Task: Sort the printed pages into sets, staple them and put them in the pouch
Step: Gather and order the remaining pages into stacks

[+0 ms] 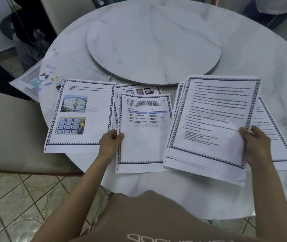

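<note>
Left hand [110, 143] pinches the left edge of the top sheet of the middle pile [144, 130]. Right hand [254, 145] grips a thick stack of pages [209, 123] by its right edge, over the marble table [156, 198]. Photo page [81, 114] lies at left — clear pouch [39, 77] just beyond it, overhanging the table edge.

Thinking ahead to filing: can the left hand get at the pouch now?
Probably, once it lets go: the left hand pinches the middle page, and the pouch lies mostly uncovered on that side, just beyond the left page.
</note>
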The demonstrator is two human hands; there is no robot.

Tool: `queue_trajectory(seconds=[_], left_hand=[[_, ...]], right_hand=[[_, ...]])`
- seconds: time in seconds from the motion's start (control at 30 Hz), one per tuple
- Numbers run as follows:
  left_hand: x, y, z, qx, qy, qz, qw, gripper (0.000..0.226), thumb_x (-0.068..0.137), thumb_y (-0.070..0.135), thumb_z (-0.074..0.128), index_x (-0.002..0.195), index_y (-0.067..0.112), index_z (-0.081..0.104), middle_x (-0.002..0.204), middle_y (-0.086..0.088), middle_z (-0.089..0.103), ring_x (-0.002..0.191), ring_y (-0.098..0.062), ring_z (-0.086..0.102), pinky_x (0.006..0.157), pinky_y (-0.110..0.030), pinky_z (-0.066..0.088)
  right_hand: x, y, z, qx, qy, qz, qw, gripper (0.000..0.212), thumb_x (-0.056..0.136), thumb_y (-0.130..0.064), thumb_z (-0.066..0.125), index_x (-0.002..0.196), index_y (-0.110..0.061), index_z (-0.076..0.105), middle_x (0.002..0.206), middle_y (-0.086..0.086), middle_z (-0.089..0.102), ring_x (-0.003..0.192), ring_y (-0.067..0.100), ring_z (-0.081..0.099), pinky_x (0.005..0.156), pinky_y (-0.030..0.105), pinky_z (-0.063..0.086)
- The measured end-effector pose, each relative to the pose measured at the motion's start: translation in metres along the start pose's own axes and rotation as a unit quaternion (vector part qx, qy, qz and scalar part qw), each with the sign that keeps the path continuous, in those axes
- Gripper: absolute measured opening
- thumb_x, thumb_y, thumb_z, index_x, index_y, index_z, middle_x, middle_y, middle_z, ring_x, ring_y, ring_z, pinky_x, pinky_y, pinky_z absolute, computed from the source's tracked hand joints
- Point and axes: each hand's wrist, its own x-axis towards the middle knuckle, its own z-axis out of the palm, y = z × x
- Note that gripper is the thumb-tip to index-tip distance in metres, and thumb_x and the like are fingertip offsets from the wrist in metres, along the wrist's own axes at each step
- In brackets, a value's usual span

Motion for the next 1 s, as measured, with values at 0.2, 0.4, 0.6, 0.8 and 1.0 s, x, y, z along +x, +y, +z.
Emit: queue_trajectory(seconds=[0.2,0.4,0.6,0.8,1.0], left_hand=[[0.004,-0.005,0.0,0.006,0.01,-0.013,1.0,0.017,0.092,0.021,0.054,0.1,0.008,0.06,0.09,-0.005,0.059,0.085,-0.022,0.053,0.076,-0.029,0.041],[0.003,-0.006,0.001,0.001,0.007,-0.021,1.0,0.02,0.092,0.022,0.055,0.105,0.008,0.061,0.101,-0.008,0.062,0.099,-0.026,0.057,0.086,-0.037,0.046],[-0.001,-0.003,0.008,-0.047,-0.048,-0.019,0.998,0.02,0.093,0.019,0.052,0.108,0.008,0.06,0.095,-0.007,0.062,0.087,-0.022,0.056,0.082,-0.034,0.046],[-0.014,0.008,0.02,-0.085,-0.155,-0.023,0.984,0.025,0.097,0.009,0.043,0.119,0.017,0.051,0.097,-0.007,0.064,0.081,-0.017,0.063,0.071,-0.027,0.053],[-0.033,0.013,0.038,-0.009,-0.247,-0.015,0.969,0.028,0.097,0.017,0.045,0.124,0.015,0.05,0.112,-0.005,0.062,0.095,-0.019,0.061,0.074,-0.025,0.051]], right_hand=[[0.004,-0.006,-0.015,0.043,0.008,0.017,0.999,0.008,0.089,-0.011,0.059,0.093,-0.016,0.064,0.088,-0.01,0.065,0.07,-0.001,0.064,0.068,0.013,0.054],[0.002,-0.001,-0.019,0.056,0.022,0.021,0.998,0.009,0.088,-0.011,0.059,0.089,-0.019,0.064,0.079,-0.014,0.071,0.071,0.0,0.065,0.06,0.01,0.052],[-0.002,0.008,-0.014,0.071,0.012,0.05,0.996,0.011,0.089,-0.01,0.058,0.094,-0.017,0.064,0.097,-0.006,0.064,0.077,0.001,0.063,0.061,0.009,0.052],[-0.019,0.022,0.01,0.074,-0.033,0.089,0.993,0.032,0.09,-0.007,0.055,0.122,-0.005,0.054,0.099,0.003,0.063,0.078,0.007,0.063,0.064,0.011,0.054],[-0.045,0.042,0.036,0.032,-0.098,0.102,0.989,0.015,0.091,-0.005,0.054,0.105,-0.004,0.059,0.078,-0.002,0.069,0.056,-0.001,0.065,0.054,0.013,0.053]])
